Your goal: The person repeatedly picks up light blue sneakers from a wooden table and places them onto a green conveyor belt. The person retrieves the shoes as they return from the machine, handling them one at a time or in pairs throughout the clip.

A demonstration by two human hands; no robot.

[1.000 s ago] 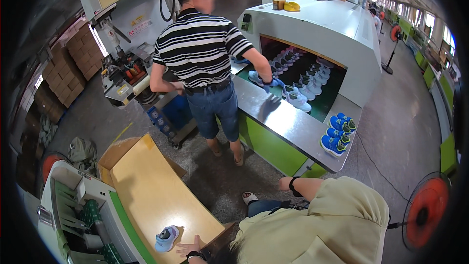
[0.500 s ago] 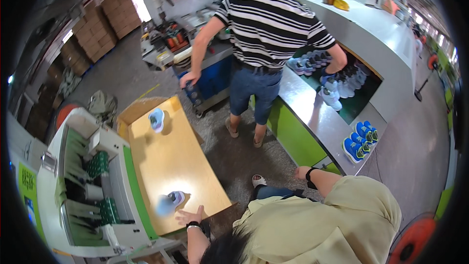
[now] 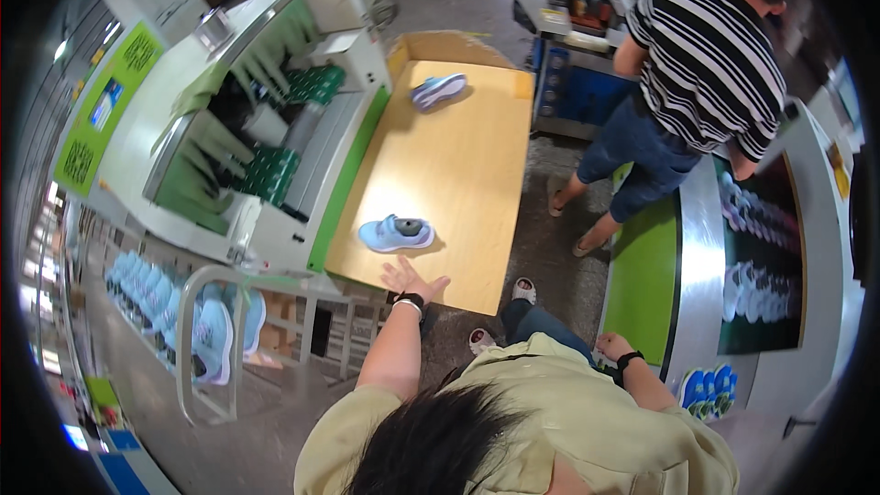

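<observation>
At wooden table's (image 3: 458, 174) near edge, open left hand (image 3: 410, 280) just beside blue shoe (image 3: 395, 233)

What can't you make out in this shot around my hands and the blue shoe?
- Head view: right hand, fingers hidden behind my own shoulder and the green panel.
- Blue shoe: far side and sole hidden by its own body.
- Left hand: palm faces the wooden table, unseen.
</observation>
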